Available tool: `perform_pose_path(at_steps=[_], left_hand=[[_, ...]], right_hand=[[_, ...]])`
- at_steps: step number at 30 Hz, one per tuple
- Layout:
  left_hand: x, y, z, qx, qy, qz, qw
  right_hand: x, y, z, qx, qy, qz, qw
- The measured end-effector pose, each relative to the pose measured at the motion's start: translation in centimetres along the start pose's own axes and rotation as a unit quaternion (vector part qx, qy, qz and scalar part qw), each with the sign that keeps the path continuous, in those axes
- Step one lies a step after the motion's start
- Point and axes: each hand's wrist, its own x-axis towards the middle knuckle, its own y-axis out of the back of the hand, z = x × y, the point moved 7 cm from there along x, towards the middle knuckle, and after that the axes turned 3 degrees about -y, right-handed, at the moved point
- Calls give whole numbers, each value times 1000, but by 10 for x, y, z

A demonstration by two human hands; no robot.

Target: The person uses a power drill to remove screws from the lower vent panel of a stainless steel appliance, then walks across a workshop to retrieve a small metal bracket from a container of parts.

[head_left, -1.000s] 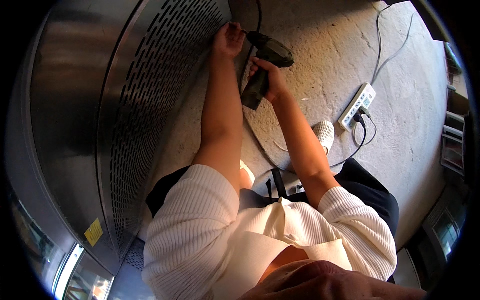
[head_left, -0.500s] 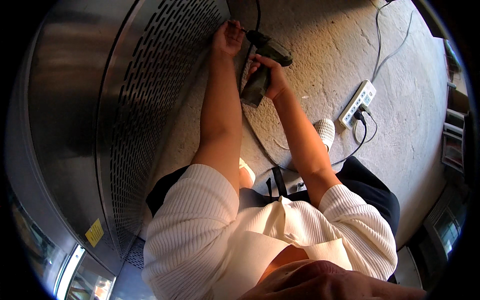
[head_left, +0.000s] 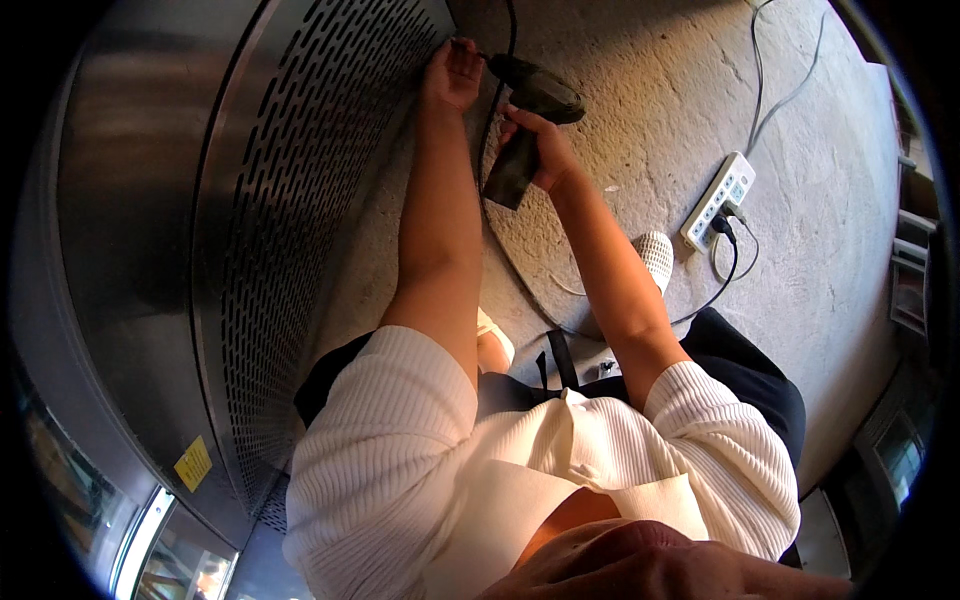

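Note:
My right hand point(head_left: 543, 147) is wrapped round the handle of a dark green power drill point(head_left: 545, 95). The drill lies level, and its chuck and thin bit point left at the lower edge of a metal panel with slots point(head_left: 300, 180). Beside that edge is my left hand point(head_left: 455, 76), palm toward me, its fingers curled in around the tip of the bit. Whatever those fingers pinch is too small and dark to make out. The exact spot where the bit meets the panel is hidden by the left fingers.
A white power strip point(head_left: 718, 203) with two plugs lies on the rough concrete floor point(head_left: 800, 270) to the right. A black cable point(head_left: 515, 275) runs along the floor beneath the drill and past my feet. A yellow label point(head_left: 193, 463) sticks to the metal cabinet on the left.
Both hands and the drill stay in nearly the same place at the panel's edge. The drill has tilted very slightly, and the whole view has shifted a little.

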Motion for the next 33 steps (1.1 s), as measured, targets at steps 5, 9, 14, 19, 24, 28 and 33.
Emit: perform_pose_path(at_steps=[5, 9, 14, 19, 24, 28, 33], left_hand=[[-1, -5, -1, 31, -25, 6, 999], [4, 2, 2, 31, -24, -7, 999], [8, 8, 3, 27, 9, -20, 999], [3, 4, -2, 45, -55, 63, 995], [3, 9, -1, 81, -69, 89, 990], [3, 9, 0, 71, -72, 79, 992], [3, 14, 1, 59, -79, 97, 990]], right_hand=[[4, -2, 11, 195, -100, -74, 973], [4, -4, 11, 177, -92, -67, 978], [3, -3, 8, 144, -84, -50, 985], [4, -1, 10, 143, -79, -29, 986], [3, -6, 10, 153, -76, -51, 984], [3, -6, 11, 163, -83, -54, 982], [7, -1, 13, 171, -83, -45, 981]])
